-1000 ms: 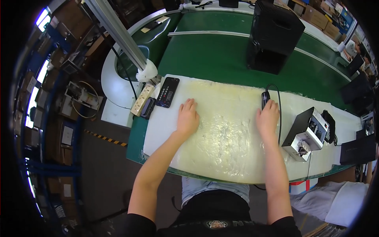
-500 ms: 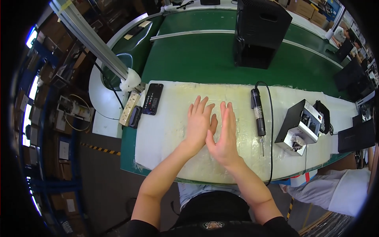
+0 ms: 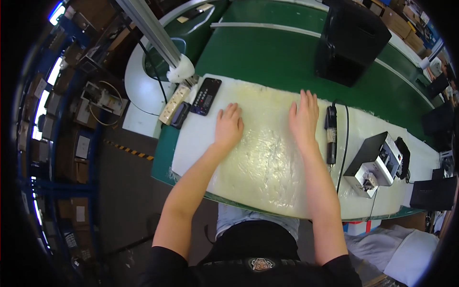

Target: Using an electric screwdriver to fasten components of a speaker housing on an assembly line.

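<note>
Spread over the near part of the green surface (image 3: pixel 267 52): a pale mat (image 3: pixel 267 186) in shiny clear film, probably to guard against scratches. Resting on its left part, apparently palm down: the left hand (image 3: pixel 229 125), with fingers slightly bent and close together. Toward the mat's far edge: the right hand (image 3: pixel 304 118), with fingers stretched and narrowly spaced, thumb apart. Not gripping anything, in either case. On the mat just beside the right hand, lengthwise: a dark corded tool (image 3: pixel 331 136), perhaps put there for easy reach. Near the left hand: a flat black device (image 3: pixel 206 97), bearing red and pale marks too small to read, then a cream power strip (image 3: pixel 173 105). Farther right, set at an angle: a black-and-white boxy machine (image 3: pixel 366 165). Beyond the mat: a large black case (image 3: pixel 351 48). Cannot make out any brand or label.
</note>
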`<state>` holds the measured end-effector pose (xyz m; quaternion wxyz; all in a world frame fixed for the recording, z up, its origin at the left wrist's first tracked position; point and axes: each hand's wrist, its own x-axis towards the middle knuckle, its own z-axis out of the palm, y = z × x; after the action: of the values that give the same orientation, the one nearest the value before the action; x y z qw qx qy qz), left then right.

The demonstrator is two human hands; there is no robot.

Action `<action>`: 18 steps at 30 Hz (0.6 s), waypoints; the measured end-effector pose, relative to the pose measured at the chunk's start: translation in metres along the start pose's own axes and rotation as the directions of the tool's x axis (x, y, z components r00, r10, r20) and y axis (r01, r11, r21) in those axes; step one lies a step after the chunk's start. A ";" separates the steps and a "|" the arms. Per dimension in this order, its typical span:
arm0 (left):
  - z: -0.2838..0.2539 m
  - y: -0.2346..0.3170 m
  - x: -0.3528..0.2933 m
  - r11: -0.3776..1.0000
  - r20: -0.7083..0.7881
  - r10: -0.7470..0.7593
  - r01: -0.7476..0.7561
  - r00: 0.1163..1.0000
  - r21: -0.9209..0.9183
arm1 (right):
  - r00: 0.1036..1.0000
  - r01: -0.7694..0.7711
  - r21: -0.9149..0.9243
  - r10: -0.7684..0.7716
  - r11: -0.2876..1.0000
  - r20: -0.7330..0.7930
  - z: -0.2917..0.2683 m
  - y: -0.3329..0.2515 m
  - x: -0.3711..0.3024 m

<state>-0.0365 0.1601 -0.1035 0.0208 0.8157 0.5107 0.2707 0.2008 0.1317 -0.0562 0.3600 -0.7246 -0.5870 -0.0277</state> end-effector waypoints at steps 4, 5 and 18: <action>0.000 0.002 0.003 1.000 -0.024 0.004 -0.005 1.000 -0.027 | 0.996 0.010 -0.152 -0.023 0.988 -0.087 0.032 0.021 0.019; 0.001 0.004 0.004 1.000 -0.049 0.000 -0.001 0.999 -0.025 | 0.999 -0.001 -0.191 -0.005 0.981 -0.033 0.039 0.029 0.015; 0.000 -0.002 0.002 0.992 -0.068 -0.036 0.027 0.997 -0.121 | 1.000 0.004 -0.239 -0.009 0.971 -0.019 0.056 0.039 0.006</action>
<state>-0.0376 0.1629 -0.1032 0.0561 0.7948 0.5068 0.3292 0.2149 0.1653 -0.1138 0.2759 -0.7605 -0.5781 -0.1066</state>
